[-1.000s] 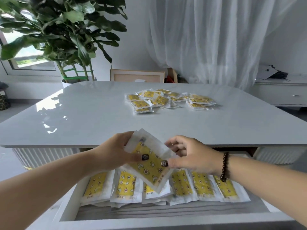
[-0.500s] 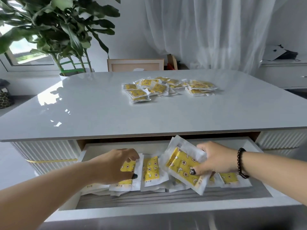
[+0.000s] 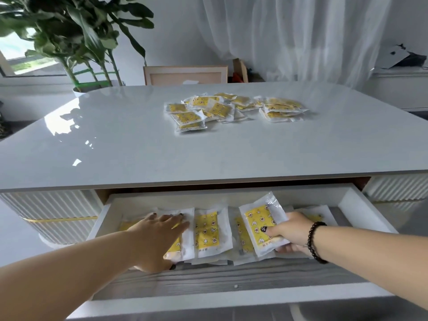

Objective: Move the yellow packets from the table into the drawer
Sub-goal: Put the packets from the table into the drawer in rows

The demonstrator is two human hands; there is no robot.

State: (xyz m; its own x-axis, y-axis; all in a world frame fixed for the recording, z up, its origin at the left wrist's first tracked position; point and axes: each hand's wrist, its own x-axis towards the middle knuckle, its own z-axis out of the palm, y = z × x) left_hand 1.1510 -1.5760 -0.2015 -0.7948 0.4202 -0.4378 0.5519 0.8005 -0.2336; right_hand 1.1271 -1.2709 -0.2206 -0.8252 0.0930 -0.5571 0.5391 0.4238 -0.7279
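Drawer (image 3: pixel 361 206): hands apparently flat, packet (image 3: pixel 261 224) pinched.

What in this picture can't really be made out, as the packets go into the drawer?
Head view, the only one:
- Packets under the left hand: the flat hand covers most of their print.
- Right hand fingers: hidden behind the packet it grips.
- Pile on the table: too far and overlapped to count.
- Drawer back: hidden under the tabletop edge.
- Packet lettering: too small to read.
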